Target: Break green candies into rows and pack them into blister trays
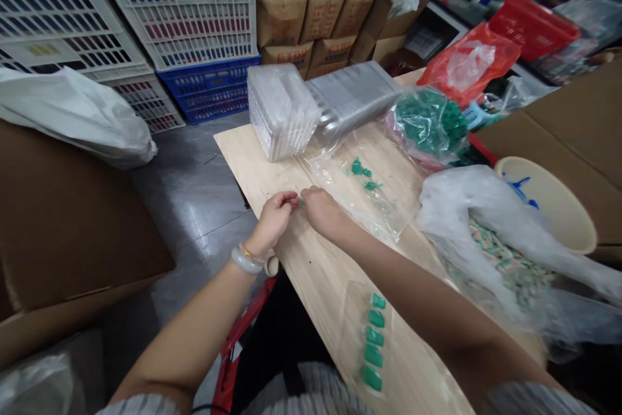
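I see the wooden table (315, 272) run diagonally across my view. The translucent white bag (454, 191) sits at its right, small pieces showing through the opening. Next come the nested clear trays (282, 111) at the far end, then the bag of green pieces (427, 120). Near me, a flat clear tray (350, 321) carries five green pieces in a row. My left hand (275, 217) and right hand (319, 209) nearly meet over the table, fingers bent. The tiny green bit (302, 202) shows at the right fingertips; I can't tell which hand grips it.
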{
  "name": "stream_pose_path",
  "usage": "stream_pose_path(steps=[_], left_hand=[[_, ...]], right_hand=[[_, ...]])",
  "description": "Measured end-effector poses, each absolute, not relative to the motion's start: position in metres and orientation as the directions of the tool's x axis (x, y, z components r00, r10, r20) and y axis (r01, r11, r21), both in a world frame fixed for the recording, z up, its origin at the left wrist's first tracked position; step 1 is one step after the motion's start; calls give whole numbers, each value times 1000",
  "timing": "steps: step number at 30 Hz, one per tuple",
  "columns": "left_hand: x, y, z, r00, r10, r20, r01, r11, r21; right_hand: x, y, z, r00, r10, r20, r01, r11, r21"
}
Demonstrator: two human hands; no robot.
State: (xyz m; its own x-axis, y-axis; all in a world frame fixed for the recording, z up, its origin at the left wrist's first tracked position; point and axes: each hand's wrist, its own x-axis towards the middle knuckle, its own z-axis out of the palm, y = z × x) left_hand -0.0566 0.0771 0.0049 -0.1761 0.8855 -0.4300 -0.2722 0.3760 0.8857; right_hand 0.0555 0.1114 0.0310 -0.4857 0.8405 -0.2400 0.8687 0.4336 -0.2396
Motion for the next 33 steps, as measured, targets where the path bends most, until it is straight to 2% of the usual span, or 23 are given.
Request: stream_pose_path(steps=[3,7,10,14,17,21,24,26,28,29,31,33], left_hand=[[-57,79,2,-163,890,-425,-260,377,889],[-57,73,8,-177,893,-414,-250,366,897],[-58,71,26,-178,925,-337,-142,314,939],[-34,112,47,-4,996,-93,158,92,983],[14,168,42,199,974,103,385,-175,906],[69,226,13,322,943,81,641,-280,715],[76,242,-2,319,945,69,677,-279,681],[72,245,-4,323,944,72,685,-285,670],[68,246,0,324,940,108,671,-309,674],[68,246,3,329,935,132,651,-326,686],[74,243,7,362,916,174,578,-367,729],[84,239,10,417,887,198,487,-402,775]], right_hand=[[55,106,22,-429,889,-160,868,357,-346],[71,97,16,-334,936,-116,784,207,-585],[108,101,16,-217,976,14,702,166,-693],[174,137,15,19,990,139,746,78,-661],[206,179,10,4,986,165,809,94,-580],[215,220,-3,-164,986,12,838,145,-526],[223,232,-13,-169,985,-19,780,122,-614],[232,235,-17,-67,997,-37,626,13,-780],[243,237,-16,10,987,-163,319,-158,-934],[246,237,-14,6,970,-245,143,-243,-960],[251,237,-9,-71,932,-356,-136,-362,-922],[250,234,-2,-154,908,-391,-267,-419,-868]])
